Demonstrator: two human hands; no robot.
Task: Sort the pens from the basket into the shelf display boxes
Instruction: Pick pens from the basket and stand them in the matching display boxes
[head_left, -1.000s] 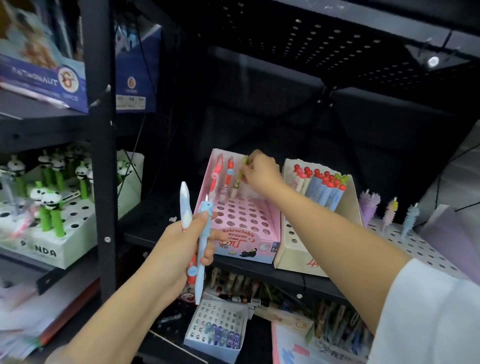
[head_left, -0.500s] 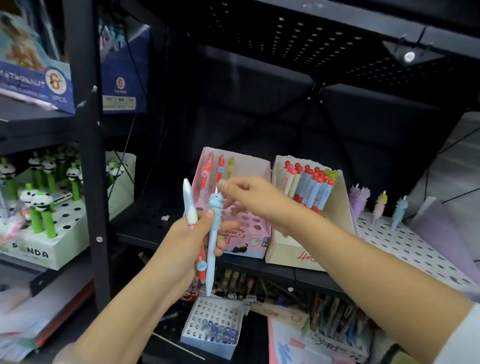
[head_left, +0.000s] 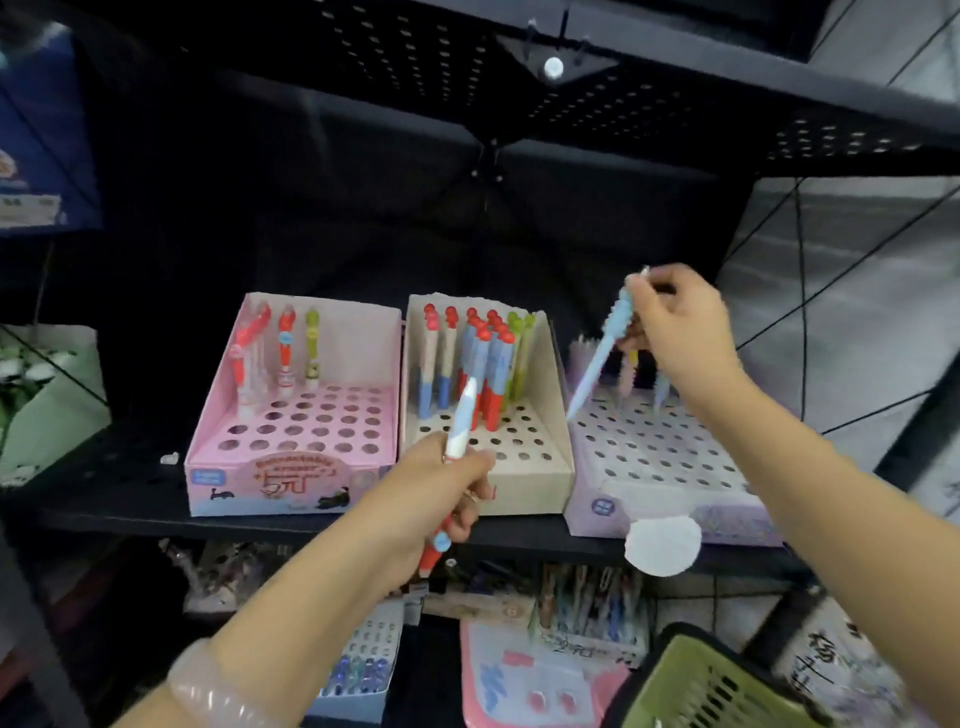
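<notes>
Across the middle of the frame runs the black shelf (head_left: 130, 512), and on it your three display boxes stand side by side. At right, the lilac box (head_left: 670, 467) holds a few pastel pens upright in its back row, partly hidden behind your right hand. At centre, the beige box (head_left: 550, 415) carries a cluster of red-capped and green-capped pens in its rear holes. At left, the pink box (head_left: 291, 457) has four or so pens standing at its back left; its other holes show open. In the lower right corner sits the green basket (head_left: 711, 686); its contents are out of view. Your right hand (head_left: 680, 332) pinches the light blue pen (head_left: 602, 353), tilted, tip just above the lilac box. Your left hand (head_left: 431, 499) grips the red and white pen (head_left: 457, 441) before the beige box.
</notes>
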